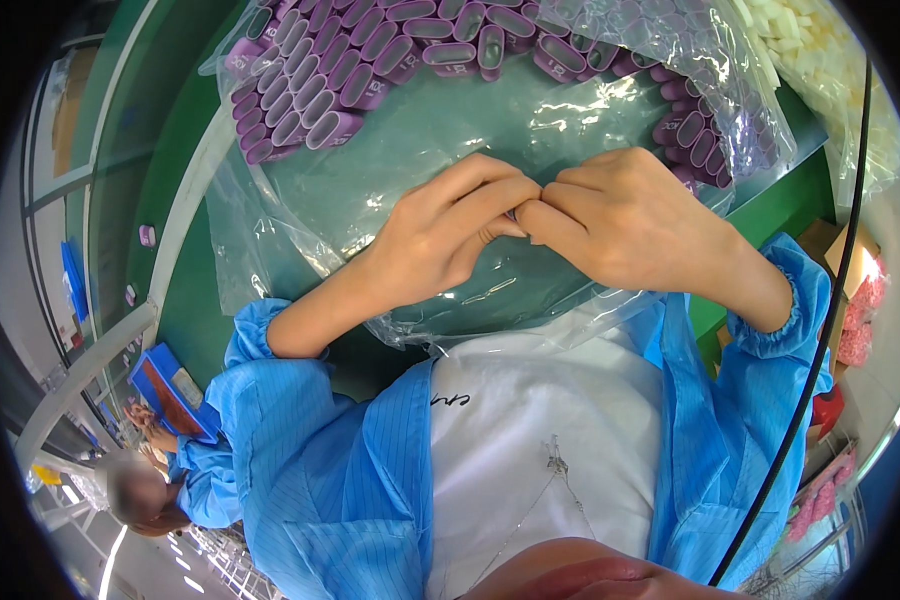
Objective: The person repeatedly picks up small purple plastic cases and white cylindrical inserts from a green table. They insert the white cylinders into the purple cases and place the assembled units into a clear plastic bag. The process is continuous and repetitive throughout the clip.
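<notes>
My left hand and my right hand meet above a clear plastic sheet, fingertips pressed together. A tiny dark bit of something shows between the fingers; the rest is hidden, so its kind cannot be made out. Both hands are closed around that spot. Beyond them lie many purple oval hollow casings, packed in rows with their openings facing up. More purple casings sit at the right, partly under a clear plastic bag.
The sheet covers a green table. Pale yellowish pieces fill a clear bag at the far right. A black cable runs down the right side. At the left, a co-worker's hands are beside a blue tray.
</notes>
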Demonstrator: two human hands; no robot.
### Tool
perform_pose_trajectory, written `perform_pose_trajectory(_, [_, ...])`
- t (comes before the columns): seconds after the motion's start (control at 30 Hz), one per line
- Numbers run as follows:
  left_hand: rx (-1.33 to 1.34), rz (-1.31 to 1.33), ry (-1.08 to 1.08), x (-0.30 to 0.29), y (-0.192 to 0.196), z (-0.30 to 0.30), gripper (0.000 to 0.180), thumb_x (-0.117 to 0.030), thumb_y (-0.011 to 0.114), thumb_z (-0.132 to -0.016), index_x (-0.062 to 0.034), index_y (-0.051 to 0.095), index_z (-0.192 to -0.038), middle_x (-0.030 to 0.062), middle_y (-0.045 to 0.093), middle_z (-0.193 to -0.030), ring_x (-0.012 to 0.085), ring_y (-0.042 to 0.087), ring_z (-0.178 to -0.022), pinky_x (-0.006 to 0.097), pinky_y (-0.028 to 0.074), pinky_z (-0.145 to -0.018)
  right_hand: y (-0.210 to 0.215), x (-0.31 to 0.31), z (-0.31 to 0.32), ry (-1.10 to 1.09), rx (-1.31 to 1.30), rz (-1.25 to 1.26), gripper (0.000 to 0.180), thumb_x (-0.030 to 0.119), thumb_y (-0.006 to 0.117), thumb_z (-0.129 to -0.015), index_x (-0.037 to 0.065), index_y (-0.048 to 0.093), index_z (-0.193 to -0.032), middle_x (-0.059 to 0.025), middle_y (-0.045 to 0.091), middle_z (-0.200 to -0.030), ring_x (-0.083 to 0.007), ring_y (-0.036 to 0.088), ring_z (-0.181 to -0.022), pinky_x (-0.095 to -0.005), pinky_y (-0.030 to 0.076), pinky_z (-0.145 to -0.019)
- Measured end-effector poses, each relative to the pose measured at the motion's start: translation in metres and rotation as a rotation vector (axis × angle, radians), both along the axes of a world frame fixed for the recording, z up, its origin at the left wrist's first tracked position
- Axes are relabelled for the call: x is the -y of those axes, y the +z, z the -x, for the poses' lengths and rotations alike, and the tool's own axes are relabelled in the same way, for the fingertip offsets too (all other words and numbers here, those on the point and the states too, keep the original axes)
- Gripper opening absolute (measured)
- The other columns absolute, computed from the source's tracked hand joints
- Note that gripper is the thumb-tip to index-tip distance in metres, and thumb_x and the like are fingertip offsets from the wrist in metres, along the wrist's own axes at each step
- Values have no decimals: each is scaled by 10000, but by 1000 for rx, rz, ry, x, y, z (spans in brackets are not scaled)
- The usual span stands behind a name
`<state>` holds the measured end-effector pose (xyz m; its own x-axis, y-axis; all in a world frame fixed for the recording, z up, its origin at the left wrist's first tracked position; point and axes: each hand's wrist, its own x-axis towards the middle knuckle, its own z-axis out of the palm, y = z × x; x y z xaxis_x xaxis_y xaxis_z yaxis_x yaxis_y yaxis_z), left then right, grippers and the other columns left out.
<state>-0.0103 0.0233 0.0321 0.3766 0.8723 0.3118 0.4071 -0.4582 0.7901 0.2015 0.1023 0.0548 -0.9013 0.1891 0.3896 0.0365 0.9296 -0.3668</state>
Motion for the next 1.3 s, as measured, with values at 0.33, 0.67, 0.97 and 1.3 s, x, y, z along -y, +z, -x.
perform_pose_trajectory(0.33, [-52,-71,-202,3,3,-9,393,53,741,-737,11,662,-1119,135,615,-1004,292,646,-866,361,549,-721,-14,18,-26,77,-102,-65,218,71,688,-714,-57,636,-882,-72,543,-662,-177,562,-540,-314,444,-435])
perform_pose_trajectory(0.67, [-408,-173,-121,-8,21,12,491,60,730,-710,-30,685,-1191,98,594,-988,264,624,-841,364,539,-724,1,12,-33,82,-112,-186,257,70,707,-670,-81,644,-869,-142,653,-806,-195,610,-591,-289,474,-459])
perform_pose_trajectory(0.97, [-8,160,-2,-18,8,12,513,102,664,-846,-60,670,-1333,115,595,-1082,212,625,-874,324,539,-724,-17,10,-11,-213,-279,98,222,32,724,-668,7,671,-882,-81,653,-846,-197,617,-638,-298,482,-466])
perform_pose_trajectory(1.3, [522,514,-10,-15,-18,9,364,115,655,-907,48,647,-1265,140,592,-1208,244,656,-1059,324,564,-926,-20,11,-3,-330,-287,115,275,15,779,-705,1,710,-970,-75,649,-877,-198,620,-669,-306,493,-480])
